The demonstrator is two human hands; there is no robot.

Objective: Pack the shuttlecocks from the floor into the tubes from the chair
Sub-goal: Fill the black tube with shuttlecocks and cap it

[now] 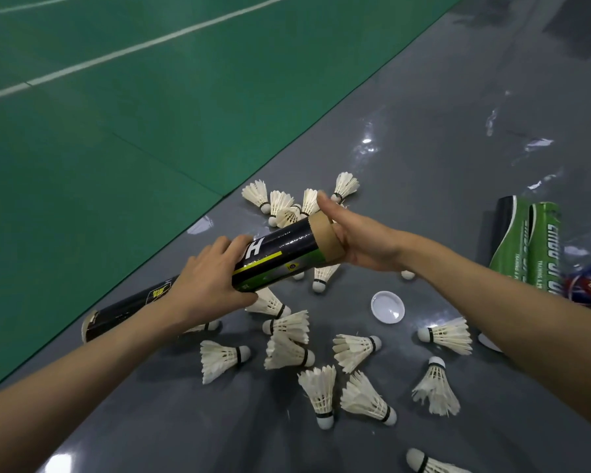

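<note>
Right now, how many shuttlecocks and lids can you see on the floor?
Shuttlecocks: 19 showing, some partly hidden
Lids: 2, one partly hidden
Total: 21

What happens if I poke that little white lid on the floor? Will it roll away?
Probably not: the white lid lies flat with its rim up, so it should slide rather than roll. It looks like thin plastic, so likely very light, and the grey floor is glossy, so it may skid easily.
</note>
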